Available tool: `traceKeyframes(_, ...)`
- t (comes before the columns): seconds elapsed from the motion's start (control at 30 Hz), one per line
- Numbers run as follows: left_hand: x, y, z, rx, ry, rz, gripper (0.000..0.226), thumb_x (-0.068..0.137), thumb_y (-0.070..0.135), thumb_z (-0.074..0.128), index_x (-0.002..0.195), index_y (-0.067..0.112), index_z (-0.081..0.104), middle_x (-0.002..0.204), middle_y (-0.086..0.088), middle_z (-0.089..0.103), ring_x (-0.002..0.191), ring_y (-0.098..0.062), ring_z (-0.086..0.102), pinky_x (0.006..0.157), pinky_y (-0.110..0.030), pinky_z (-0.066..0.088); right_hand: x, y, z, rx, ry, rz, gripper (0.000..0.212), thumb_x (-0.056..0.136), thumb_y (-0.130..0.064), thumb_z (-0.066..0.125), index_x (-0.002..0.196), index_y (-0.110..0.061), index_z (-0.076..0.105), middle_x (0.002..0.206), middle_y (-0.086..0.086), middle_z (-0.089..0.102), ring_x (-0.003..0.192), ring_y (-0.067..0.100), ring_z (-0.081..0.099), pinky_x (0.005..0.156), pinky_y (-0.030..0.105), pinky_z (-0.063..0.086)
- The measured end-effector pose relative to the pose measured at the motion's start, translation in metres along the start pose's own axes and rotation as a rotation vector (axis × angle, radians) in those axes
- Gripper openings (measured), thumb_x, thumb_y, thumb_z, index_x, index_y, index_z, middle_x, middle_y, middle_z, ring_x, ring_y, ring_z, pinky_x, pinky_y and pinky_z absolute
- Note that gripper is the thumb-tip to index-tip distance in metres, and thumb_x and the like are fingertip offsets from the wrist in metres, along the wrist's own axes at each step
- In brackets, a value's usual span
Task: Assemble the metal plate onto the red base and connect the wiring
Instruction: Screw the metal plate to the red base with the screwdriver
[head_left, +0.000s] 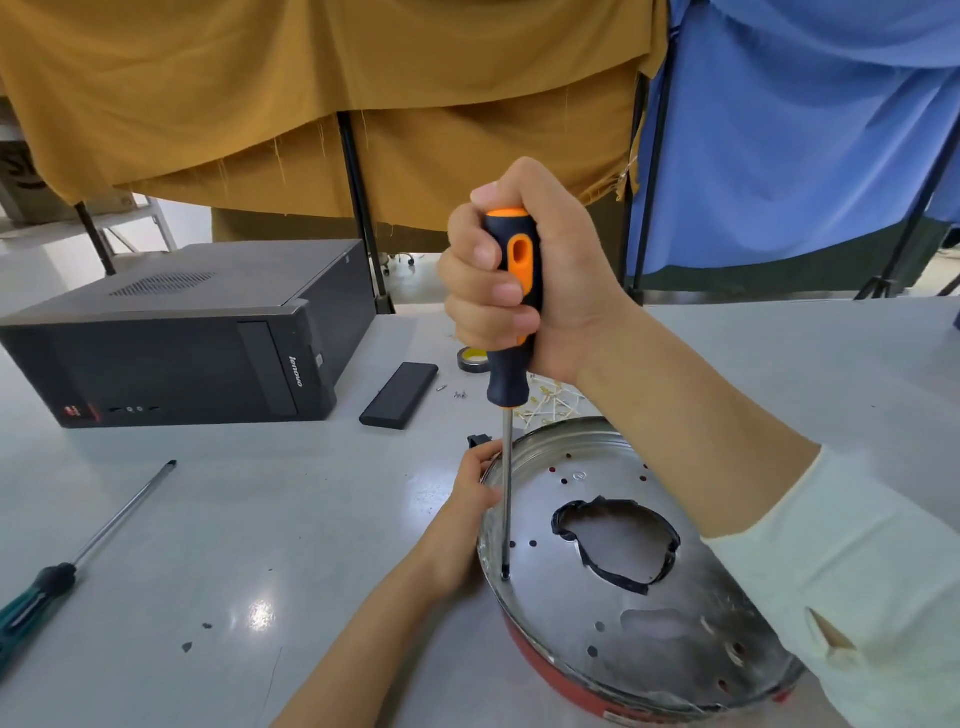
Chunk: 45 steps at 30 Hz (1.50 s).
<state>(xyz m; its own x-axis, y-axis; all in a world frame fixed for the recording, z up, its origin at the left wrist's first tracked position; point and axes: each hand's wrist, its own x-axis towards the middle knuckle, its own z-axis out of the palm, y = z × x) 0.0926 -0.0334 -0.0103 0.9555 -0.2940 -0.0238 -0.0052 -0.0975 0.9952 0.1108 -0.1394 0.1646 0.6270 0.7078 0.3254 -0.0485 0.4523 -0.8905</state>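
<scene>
A round metal plate (618, 613) with several small holes and a ragged, tape-edged opening in its middle lies on the red base (550, 675), whose rim shows below it at the front. My right hand (524, 275) grips the black-and-orange handle of a long screwdriver (506, 499) held upright, its tip set on a screw near the plate's left rim. My left hand (470, 499) holds the plate's left edge, fingers curled over the rim beside the shaft.
A black desktop computer case (176, 338) lies at the back left. A flat black box (400, 395), a tape roll (472, 359), loose screws (460, 395) and pale wire pieces (550, 400) sit behind the plate. A green-handled screwdriver (78, 561) lies at the left.
</scene>
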Motion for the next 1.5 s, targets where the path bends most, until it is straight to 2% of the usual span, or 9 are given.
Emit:
traceKeyframes(0.1,0.0,0.002,0.001,-0.017,0.012,-0.027,0.043,0.097,0.01,0.043,0.139,0.018,0.036,0.116,0.022,0.045,0.077,0.028,0.053,0.06,0.002,0.04,-0.001,0.006,0.003,-0.142,0.266,-0.124,0.046,0.094,-0.019,0.027,0.051,-0.014,0.044,0.039,-0.003,0.041,0.028,0.01,0.033,0.036,0.014,0.029)
traceKeyframes(0.2,-0.001,0.002,0.002,0.011,-0.001,-0.036,0.06,0.077,0.029,0.041,0.137,0.022,0.04,0.131,0.006,0.049,0.102,0.008,0.053,0.061,0.002,0.041,-0.001,0.016,0.004,-0.506,0.666,-0.36,0.037,0.093,-0.028,0.035,0.059,-0.017,0.044,0.036,-0.009,0.043,0.029,0.006,0.04,0.034,0.019,0.035)
traceKeyframes(0.3,0.0,0.001,0.001,0.029,0.027,-0.034,0.064,0.07,0.03,0.038,0.134,0.025,0.041,0.138,0.001,0.047,0.116,-0.005,0.051,0.063,0.001,0.042,-0.004,0.022,0.006,-0.552,0.807,-0.449,0.029,0.082,-0.033,0.038,0.058,-0.018,0.046,0.037,-0.008,0.044,0.029,0.007,0.042,0.033,0.019,0.036)
traceKeyframes(0.67,0.0,-0.001,-0.001,0.023,-0.031,0.006,0.047,0.073,0.028,0.038,0.12,0.033,0.039,0.113,0.026,0.043,0.078,0.032,0.05,0.062,0.004,0.039,-0.002,-0.003,-0.001,-0.084,-0.23,0.072,0.031,0.079,-0.03,0.044,0.059,-0.009,0.055,0.063,0.007,0.06,0.048,0.022,0.06,0.047,0.021,0.046)
traceKeyframes(0.83,0.0,-0.003,-0.001,0.006,-0.012,0.002,0.029,0.093,0.02,0.042,0.118,0.033,0.039,0.112,0.023,0.046,0.073,0.029,0.051,0.059,0.003,0.04,-0.001,-0.001,0.003,0.017,-0.12,0.105,0.032,0.078,-0.022,0.041,0.048,-0.012,0.046,0.04,-0.001,0.04,0.028,0.01,0.033,0.036,0.013,0.023)
traceKeyframes(1.07,0.004,-0.006,0.002,-0.01,-0.035,0.0,0.058,0.07,0.024,0.043,0.127,0.029,0.05,0.136,0.002,0.049,0.121,-0.008,0.052,0.075,-0.006,0.045,0.0,0.01,0.015,-0.196,0.422,-0.145,0.047,0.092,-0.015,0.035,0.046,-0.013,0.045,0.04,0.0,0.042,0.028,0.012,0.035,0.036,0.014,0.03)
traceKeyframes(1.23,0.004,-0.006,0.002,0.038,-0.012,0.002,0.048,0.071,0.028,0.038,0.116,0.041,0.049,0.138,0.0,0.044,0.118,-0.003,0.048,0.071,-0.003,0.042,-0.006,0.021,0.021,-0.513,0.741,-0.386,0.028,0.077,-0.026,0.043,0.052,-0.014,0.042,0.043,-0.001,0.042,0.032,0.012,0.037,0.035,0.018,0.032)
traceKeyframes(1.33,0.001,-0.007,0.001,0.031,-0.027,0.006,0.047,0.073,0.028,0.039,0.118,0.04,0.047,0.135,0.005,0.047,0.118,0.001,0.049,0.075,-0.005,0.043,-0.007,0.016,0.02,-0.41,0.66,-0.288,0.029,0.077,-0.023,0.047,0.05,-0.013,0.044,0.046,0.004,0.042,0.034,0.015,0.035,0.038,0.018,0.031)
traceKeyframes(1.5,-0.004,-0.006,0.003,0.008,-0.044,0.015,0.041,0.077,0.03,0.037,0.116,0.038,0.043,0.124,0.013,0.051,0.099,0.015,0.055,0.068,0.0,0.042,-0.008,0.0,0.004,-0.147,0.106,-0.055,0.03,0.088,-0.021,0.045,0.064,-0.01,0.059,0.079,0.008,0.068,0.068,0.025,0.065,0.06,0.029,0.054)
